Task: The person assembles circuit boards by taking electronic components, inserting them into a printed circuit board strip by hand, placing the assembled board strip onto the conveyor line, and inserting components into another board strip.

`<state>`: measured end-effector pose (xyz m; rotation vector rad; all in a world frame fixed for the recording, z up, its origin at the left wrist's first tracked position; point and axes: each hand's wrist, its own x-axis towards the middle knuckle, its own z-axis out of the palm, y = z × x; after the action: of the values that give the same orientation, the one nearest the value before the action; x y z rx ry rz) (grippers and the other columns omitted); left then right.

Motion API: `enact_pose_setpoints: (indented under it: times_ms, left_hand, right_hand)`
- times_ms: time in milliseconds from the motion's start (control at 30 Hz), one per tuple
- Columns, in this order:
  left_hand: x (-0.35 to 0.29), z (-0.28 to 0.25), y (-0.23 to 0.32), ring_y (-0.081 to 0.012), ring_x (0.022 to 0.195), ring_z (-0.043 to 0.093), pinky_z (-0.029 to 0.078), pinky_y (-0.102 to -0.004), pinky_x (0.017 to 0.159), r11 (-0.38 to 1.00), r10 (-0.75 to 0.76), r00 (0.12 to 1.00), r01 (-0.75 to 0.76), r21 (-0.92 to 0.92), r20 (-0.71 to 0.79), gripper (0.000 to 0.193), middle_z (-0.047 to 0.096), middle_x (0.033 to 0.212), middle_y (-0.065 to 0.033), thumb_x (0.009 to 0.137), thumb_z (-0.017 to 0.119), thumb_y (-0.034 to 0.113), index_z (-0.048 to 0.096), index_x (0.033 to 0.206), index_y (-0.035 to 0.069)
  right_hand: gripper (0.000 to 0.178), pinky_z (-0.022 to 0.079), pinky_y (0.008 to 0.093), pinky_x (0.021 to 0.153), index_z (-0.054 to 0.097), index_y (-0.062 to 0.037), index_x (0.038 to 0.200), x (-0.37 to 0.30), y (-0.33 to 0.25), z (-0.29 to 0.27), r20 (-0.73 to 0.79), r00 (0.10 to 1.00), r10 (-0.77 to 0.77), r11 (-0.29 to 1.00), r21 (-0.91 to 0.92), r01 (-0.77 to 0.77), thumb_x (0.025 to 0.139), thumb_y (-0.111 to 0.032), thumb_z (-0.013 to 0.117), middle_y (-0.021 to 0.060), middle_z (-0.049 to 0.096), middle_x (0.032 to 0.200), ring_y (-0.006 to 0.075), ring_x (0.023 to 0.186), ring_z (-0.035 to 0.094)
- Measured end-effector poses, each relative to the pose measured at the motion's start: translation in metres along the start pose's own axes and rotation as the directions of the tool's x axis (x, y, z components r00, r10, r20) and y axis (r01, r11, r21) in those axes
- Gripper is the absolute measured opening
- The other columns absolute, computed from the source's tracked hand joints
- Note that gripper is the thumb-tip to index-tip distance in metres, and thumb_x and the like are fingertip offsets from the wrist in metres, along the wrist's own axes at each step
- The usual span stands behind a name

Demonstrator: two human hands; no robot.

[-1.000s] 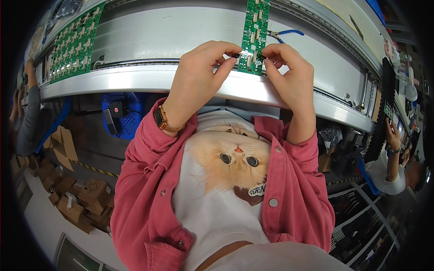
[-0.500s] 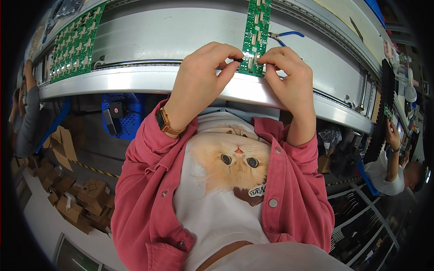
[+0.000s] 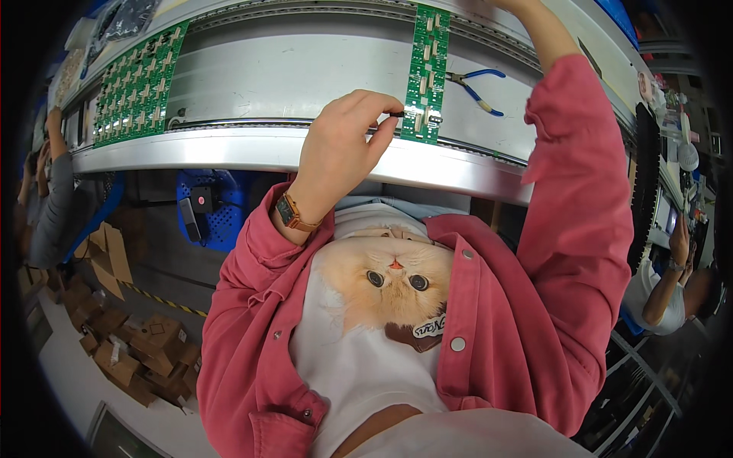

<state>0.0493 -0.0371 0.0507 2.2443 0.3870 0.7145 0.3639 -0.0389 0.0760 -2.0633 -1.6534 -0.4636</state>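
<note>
A green circuit board strip [image 3: 424, 72] lies across the two rails, white connectors along its length. At its near left edge my left hand [image 3: 343, 137] is closed, thumb and forefinger pinching a small black part [image 3: 397, 114] whose kind is too small to make out. My right arm reaches far forward past the board, and only the base of my right hand [image 3: 510, 3] shows at the top edge, its fingers outside the picture. Right of the board lie blue-handled pliers [image 3: 477, 90], apart from both hands.
A wider panel of green boards [image 3: 137, 91] rests on the rails at the left. The metal front rail [image 3: 252, 153] runs before me. Cardboard boxes [image 3: 145, 343] and a blue perforated bin [image 3: 221, 217] are below left. Other people [image 3: 668, 290] sit at both sides.
My right hand has left the board and gone forward to the top edge. My left hand stays by the board's left edge. The whole view has shifted slightly.
</note>
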Motion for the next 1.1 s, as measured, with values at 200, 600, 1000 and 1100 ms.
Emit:
enact_pose_setpoints:
  times_ms: [200,600,1000,1100]
  left_hand:
    - [0.0,-0.004,-0.004,-0.0122,0.067,0.056,0.044,-0.0219,0.059,1.0,0.014,1.0,-0.014,0.001,0.002,0.019,0.064,0.085,-0.0025,0.075,0.064,-0.003,0.066,0.091,0.006]
    - [0.006,0.005,0.0,-0.0166,0.074,0.057,0.045,-0.0258,0.07,0.98,0.091,0.993,-0.103,0.172,0.072,0.014,0.065,0.086,-0.0004,0.075,0.065,0.001,0.066,0.087,0.008]
    - [0.004,0.007,0.002,-0.017,0.074,0.057,0.044,-0.0263,0.074,0.973,0.082,0.992,-0.1,0.21,0.092,0.012,0.065,0.086,0.0004,0.076,0.065,0.003,0.067,0.087,0.009]
    - [0.003,0.006,0.001,-0.0168,0.074,0.058,0.044,-0.0262,0.074,0.975,0.069,0.993,-0.088,0.204,0.097,0.011,0.065,0.086,0.0005,0.077,0.065,0.003,0.068,0.086,0.009]
  right_hand:
    - [0.03,0.045,0.0376,0.09,0.064,-0.0034,0.106,0.019,0.019,0.013,0.258,0.941,-0.219,0.83,0.556,0.041,0.079,-0.006,0.05,0.0155,0.062,0.105,0.0362,0.095,0.057]
    - [0.023,0.047,0.04,0.081,0.063,-0.0002,0.095,-0.017,-0.018,-0.023,0.234,0.969,0.075,0.986,-0.165,-0.037,0.077,-0.009,0.052,0.0176,0.062,0.1,0.0382,0.088,0.058]
    - [0.017,0.048,0.0431,0.074,0.063,0.0021,0.081,-0.023,-0.003,-0.011,0.219,0.959,0.178,0.977,-0.156,-0.145,0.075,-0.012,0.054,0.0214,0.065,0.083,0.0408,0.078,0.06]
    - [0.016,0.049,0.0432,0.073,0.063,0.0017,0.078,-0.021,-0.02,-0.018,0.199,0.957,0.212,0.974,-0.123,-0.19,0.074,-0.011,0.055,0.0211,0.066,0.083,0.0407,0.078,0.06]
